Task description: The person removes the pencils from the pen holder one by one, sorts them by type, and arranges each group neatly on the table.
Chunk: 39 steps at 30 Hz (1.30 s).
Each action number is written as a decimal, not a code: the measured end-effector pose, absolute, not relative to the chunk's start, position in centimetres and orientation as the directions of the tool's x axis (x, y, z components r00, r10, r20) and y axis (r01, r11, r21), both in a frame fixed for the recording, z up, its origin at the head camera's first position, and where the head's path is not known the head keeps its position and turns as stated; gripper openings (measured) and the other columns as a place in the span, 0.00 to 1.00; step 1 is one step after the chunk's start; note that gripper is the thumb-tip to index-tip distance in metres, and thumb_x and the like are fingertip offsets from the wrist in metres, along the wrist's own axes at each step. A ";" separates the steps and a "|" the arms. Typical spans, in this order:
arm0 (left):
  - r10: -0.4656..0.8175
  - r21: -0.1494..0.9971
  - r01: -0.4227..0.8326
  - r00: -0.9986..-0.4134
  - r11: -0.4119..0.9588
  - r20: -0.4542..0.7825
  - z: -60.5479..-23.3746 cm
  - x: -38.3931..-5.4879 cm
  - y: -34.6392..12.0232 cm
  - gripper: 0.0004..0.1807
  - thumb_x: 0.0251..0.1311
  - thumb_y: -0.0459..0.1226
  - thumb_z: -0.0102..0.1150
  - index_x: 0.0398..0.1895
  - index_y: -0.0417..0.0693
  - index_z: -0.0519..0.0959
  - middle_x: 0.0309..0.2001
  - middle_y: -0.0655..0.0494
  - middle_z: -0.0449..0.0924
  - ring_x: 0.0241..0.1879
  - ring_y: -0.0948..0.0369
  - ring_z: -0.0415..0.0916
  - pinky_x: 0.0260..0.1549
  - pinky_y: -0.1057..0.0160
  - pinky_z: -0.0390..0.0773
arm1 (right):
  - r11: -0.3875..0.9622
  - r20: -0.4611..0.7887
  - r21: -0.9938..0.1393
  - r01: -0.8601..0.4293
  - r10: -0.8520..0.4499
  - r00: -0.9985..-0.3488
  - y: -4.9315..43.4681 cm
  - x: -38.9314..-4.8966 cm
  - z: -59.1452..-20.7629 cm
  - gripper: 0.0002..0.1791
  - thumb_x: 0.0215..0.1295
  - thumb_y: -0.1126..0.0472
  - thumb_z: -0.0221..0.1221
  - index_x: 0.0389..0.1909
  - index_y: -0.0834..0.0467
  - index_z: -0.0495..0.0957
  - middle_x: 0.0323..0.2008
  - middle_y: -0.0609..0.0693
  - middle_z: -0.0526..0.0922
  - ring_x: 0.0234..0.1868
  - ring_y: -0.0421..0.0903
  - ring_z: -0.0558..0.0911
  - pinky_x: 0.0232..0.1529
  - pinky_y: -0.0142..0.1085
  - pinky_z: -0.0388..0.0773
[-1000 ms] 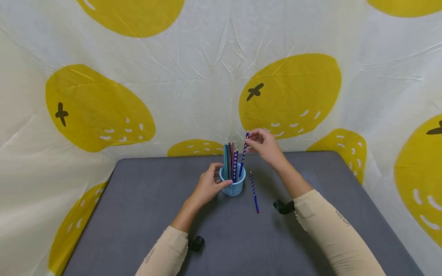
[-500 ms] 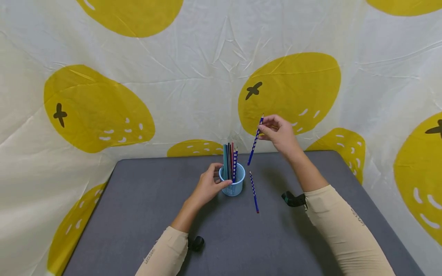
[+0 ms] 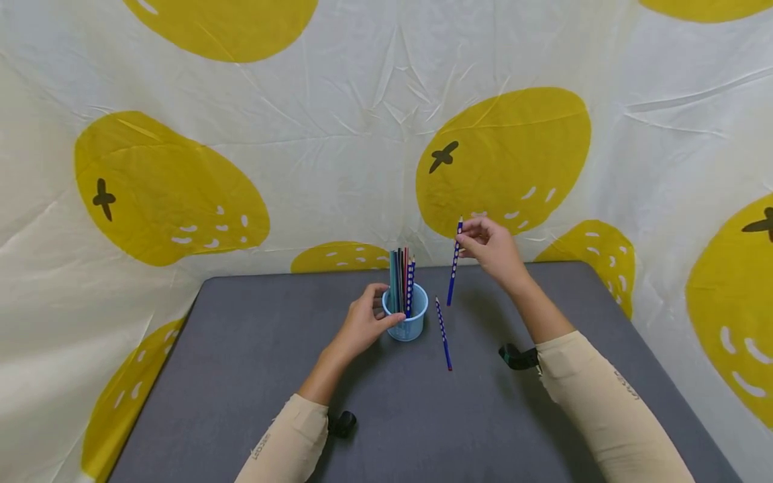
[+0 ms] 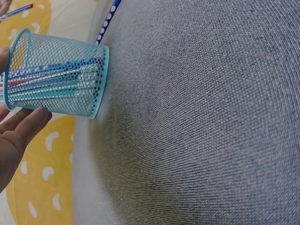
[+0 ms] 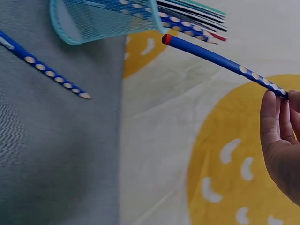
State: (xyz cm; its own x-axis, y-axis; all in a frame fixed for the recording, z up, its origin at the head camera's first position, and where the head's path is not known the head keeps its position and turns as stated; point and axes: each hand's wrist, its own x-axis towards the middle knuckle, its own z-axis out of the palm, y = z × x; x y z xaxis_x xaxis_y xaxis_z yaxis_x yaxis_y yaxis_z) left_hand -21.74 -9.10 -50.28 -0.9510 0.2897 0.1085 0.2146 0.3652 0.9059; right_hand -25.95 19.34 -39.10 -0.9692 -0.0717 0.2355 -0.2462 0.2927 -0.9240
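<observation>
A light-blue mesh pen cup (image 3: 412, 330) stands upright on the grey table, with several pencils (image 3: 400, 282) leaning in its left side. My left hand (image 3: 362, 325) holds the cup by its rim and side, thumb in front and fingers around the left. To the right of the cup and above the table, my right hand (image 3: 494, 251) pinches a blue pencil (image 3: 452, 278) near its sharpened tip. That pencil hangs nearly upright, its red-ended butt (image 5: 167, 39) lowest. Another blue pencil (image 3: 443, 335) with pale dots lies on the table just right of the cup, tip away from me.
The grey table (image 3: 253, 376) reaches back to a hanging white cloth (image 3: 338, 181) printed with yellow fruit shapes. Dark wrist-camera mounts (image 3: 518, 357) stick out from both sleeves.
My right hand has lifted the blue pencil out of the cup, carried it to the right, then lowered it slightly. My left hand has stayed on the cup.
</observation>
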 end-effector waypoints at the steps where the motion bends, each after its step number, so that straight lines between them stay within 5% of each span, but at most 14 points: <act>1: 0.289 0.906 0.214 -0.951 0.366 0.108 -50.3 -21.7 -9.1 0.38 0.59 0.43 0.76 0.68 0.43 0.67 0.64 0.40 0.77 0.63 0.45 0.79 0.58 0.48 0.83 | 0.294 0.231 -0.925 -0.242 -0.072 -0.970 19.4 -25.9 -39.6 0.17 0.73 0.64 0.63 0.55 0.71 0.75 0.42 0.58 0.80 0.37 0.42 0.84 0.41 0.33 0.89; 11: 0.287 0.901 0.218 -0.951 0.375 0.110 -50.5 -21.8 -9.1 0.38 0.59 0.44 0.76 0.68 0.44 0.67 0.64 0.41 0.78 0.62 0.46 0.79 0.58 0.48 0.83 | 0.335 0.181 -0.922 -0.196 -0.075 -0.981 19.9 -25.6 -44.4 0.15 0.74 0.68 0.60 0.53 0.74 0.75 0.41 0.62 0.81 0.32 0.36 0.83 0.36 0.27 0.87; 20: 0.297 0.897 0.221 -0.949 0.382 0.108 -50.4 -21.8 -9.0 0.38 0.60 0.45 0.75 0.68 0.45 0.67 0.64 0.41 0.77 0.63 0.46 0.78 0.58 0.49 0.83 | 0.478 0.101 -0.867 -0.139 -0.104 -0.989 20.0 -25.5 -48.0 0.13 0.73 0.66 0.62 0.52 0.70 0.77 0.44 0.66 0.85 0.37 0.49 0.87 0.42 0.46 0.90; 28: 0.294 0.902 0.211 -0.951 0.377 0.100 -50.3 -21.8 -9.1 0.38 0.59 0.45 0.76 0.68 0.45 0.67 0.65 0.41 0.77 0.63 0.45 0.78 0.58 0.47 0.83 | 0.544 0.041 -0.833 -0.103 -0.125 -0.991 20.1 -25.3 -50.2 0.11 0.72 0.65 0.63 0.48 0.68 0.78 0.40 0.63 0.88 0.33 0.49 0.88 0.33 0.31 0.87; 39: 0.296 0.898 0.200 -0.952 0.392 0.083 -50.3 -21.5 -9.2 0.38 0.60 0.45 0.75 0.68 0.45 0.67 0.65 0.42 0.77 0.64 0.46 0.77 0.59 0.47 0.82 | 0.554 -0.085 -0.832 0.019 -0.094 -0.992 20.0 -25.2 -52.4 0.11 0.70 0.66 0.64 0.46 0.70 0.80 0.36 0.61 0.88 0.26 0.39 0.84 0.30 0.31 0.86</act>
State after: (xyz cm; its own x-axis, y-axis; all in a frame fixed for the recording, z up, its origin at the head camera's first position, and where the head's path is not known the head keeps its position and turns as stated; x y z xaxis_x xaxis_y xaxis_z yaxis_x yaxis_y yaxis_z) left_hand -21.53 -9.20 -50.27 -0.9515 0.2961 0.0830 0.2002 0.3917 0.8980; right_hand -25.23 20.01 -52.38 -0.9919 -0.0941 -0.0850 0.0188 0.5543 -0.8321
